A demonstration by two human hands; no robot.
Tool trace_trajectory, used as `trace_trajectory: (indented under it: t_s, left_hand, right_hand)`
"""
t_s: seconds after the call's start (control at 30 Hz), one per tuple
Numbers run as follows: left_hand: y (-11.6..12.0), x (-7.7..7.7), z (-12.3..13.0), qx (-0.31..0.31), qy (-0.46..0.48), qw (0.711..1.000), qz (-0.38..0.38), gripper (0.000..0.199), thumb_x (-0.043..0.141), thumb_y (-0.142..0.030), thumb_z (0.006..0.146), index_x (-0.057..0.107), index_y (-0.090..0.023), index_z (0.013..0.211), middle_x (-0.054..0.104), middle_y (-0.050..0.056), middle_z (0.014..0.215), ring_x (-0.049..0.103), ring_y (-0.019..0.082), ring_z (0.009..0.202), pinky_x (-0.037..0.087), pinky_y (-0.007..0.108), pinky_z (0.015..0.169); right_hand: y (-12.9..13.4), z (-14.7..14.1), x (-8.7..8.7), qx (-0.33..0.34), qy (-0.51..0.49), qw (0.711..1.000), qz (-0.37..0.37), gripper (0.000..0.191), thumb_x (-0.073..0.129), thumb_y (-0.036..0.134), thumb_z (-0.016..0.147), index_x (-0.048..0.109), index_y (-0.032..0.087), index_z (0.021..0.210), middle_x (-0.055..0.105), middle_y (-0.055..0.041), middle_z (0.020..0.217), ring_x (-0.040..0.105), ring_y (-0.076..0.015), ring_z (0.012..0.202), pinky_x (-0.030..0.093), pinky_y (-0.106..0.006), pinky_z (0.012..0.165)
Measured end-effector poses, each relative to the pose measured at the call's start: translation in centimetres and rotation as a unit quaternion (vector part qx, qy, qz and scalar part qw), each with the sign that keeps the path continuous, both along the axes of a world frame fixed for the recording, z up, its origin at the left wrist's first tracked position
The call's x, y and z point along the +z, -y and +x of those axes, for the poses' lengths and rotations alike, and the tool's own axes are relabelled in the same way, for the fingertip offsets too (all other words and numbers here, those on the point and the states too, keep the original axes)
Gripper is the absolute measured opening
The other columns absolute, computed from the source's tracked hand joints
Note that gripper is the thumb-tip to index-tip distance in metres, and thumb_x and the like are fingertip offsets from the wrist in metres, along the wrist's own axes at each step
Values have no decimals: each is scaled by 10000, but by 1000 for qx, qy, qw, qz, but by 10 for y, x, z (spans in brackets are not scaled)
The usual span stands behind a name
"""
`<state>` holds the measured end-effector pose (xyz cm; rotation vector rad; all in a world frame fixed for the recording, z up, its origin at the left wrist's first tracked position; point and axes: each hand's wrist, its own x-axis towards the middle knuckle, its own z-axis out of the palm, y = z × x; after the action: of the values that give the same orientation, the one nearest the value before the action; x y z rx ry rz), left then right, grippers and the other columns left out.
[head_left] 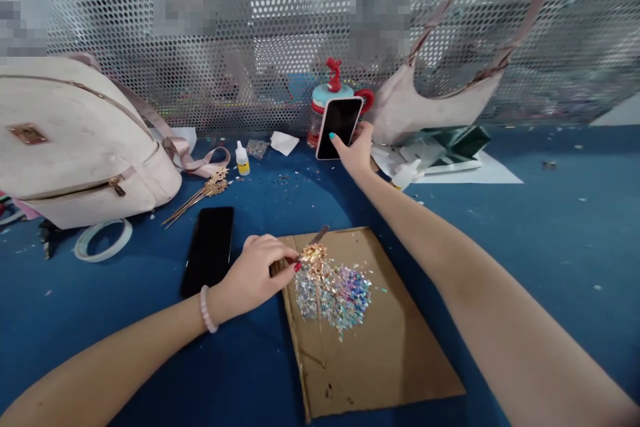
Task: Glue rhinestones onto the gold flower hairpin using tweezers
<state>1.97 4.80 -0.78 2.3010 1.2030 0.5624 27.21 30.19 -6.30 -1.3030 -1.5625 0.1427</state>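
My left hand (265, 267), a bracelet at its wrist, is closed in a pinch on a thin dark tool (320, 235) that looks like tweezers. Just past its fingertips a gold hairpin (314, 253) with a flower-like head lies on a heap of shiny, multicoloured sequins (345, 300). Under these is a sheet of cardboard (390, 353). Farther off, my right hand (357, 147) grips the lower right edge of a phone (340, 127) in a pale case, thumb on the front. The phone tilts back against a lidded mug (317, 117).
Left lie a black phone (209, 247), gold hairpins (200, 195), a tape roll (103, 240) and a pale backpack (75, 140). A small glue bottle (243, 159) stands behind. A handbag (440, 107) and a green packet (465, 145) are at back right, before a perforated metal screen (300, 7).
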Motion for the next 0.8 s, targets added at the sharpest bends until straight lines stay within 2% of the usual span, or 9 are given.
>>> trace_trajectory:
  t_s: [0.1,0.23,0.43,0.6,0.8]
  left_hand:
    - [4,0,2,-3,-15,1000,-10,81,545,-192,838,623,-192,816,639,-7,814,547,172,840,312,325,775]
    - [8,0,2,8,8,1000,-24,75,537,-204,852,612,-195,845,640,-13,832,547,160,842,299,323,790]
    - [10,-5,1,16,47,998,-49,53,546,-195,846,592,-203,869,623,-32,835,541,142,831,289,309,789]
    - [12,-5,1,15,60,996,-61,56,544,-186,846,585,-209,876,619,-36,834,539,143,848,291,308,798]
    - [13,-7,1,14,64,996,-56,62,538,-194,848,582,-209,890,623,-28,845,544,152,864,301,319,808]
  right_hand:
    - [-5,-5,-3,-33,-80,996,-12,535,625,442,729,348,174,1100,547,-102,1008,569,-269,946,458,-482,844]
    - [-6,-5,-5,-12,-105,994,-1,480,619,486,725,384,193,1024,551,-97,1022,562,-265,983,442,-476,884]
    - [-13,8,-11,62,-135,989,2,488,520,590,761,409,194,1023,550,-86,1046,556,-239,1036,438,-444,929]
    - [-24,16,-21,71,-130,989,-9,439,481,574,797,438,213,1043,559,-60,1108,523,-233,1115,394,-461,985]
    - [-30,20,-28,82,-127,988,10,398,493,515,815,420,208,1056,565,-68,1129,540,-219,1099,415,-453,965]
